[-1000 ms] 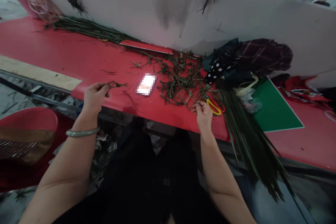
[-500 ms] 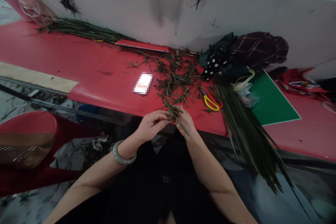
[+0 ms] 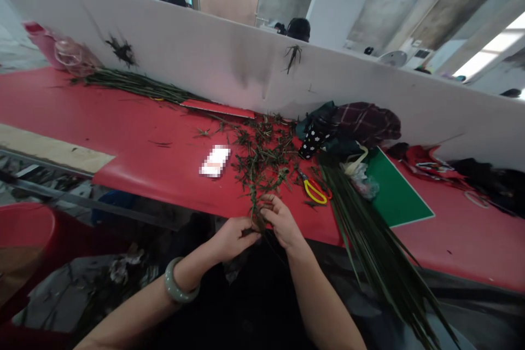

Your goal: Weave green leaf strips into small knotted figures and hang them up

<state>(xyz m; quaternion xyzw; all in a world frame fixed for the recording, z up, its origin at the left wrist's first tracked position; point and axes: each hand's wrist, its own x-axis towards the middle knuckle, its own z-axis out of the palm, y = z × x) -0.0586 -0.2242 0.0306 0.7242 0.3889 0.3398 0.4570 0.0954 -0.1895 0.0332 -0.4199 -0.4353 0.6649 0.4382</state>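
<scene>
At the red table's front edge, my left hand (image 3: 234, 238) is closed, with thumb and fingers pinching a knotted piece of green leaf strips (image 3: 257, 221). My right hand (image 3: 283, 221) grips the same piece from the other side, fingers curled. Its exact shape is blurred and partly hidden by my fingers. Just beyond both hands lies a loose heap of small knotted leaf pieces (image 3: 266, 150). Scissors (image 3: 315, 190) with yellow and orange handles rest to the right of the heap. A bundle of long green leaves (image 3: 369, 240) hangs over the table edge farther right.
A phone (image 3: 215, 161) with a blurred screen lies left of the heap. Long stems (image 3: 139, 83) run along the white partition (image 3: 205, 49). A plaid cloth (image 3: 369, 120), a green board (image 3: 404, 197) and a red stool (image 3: 28, 229) are around. Heads of people (image 3: 298, 28) show beyond the partition.
The view has tilted up, revealing the room beyond the partition. Both hands still hold the leaf piece; my right fingers have shifted to its upper right side.
</scene>
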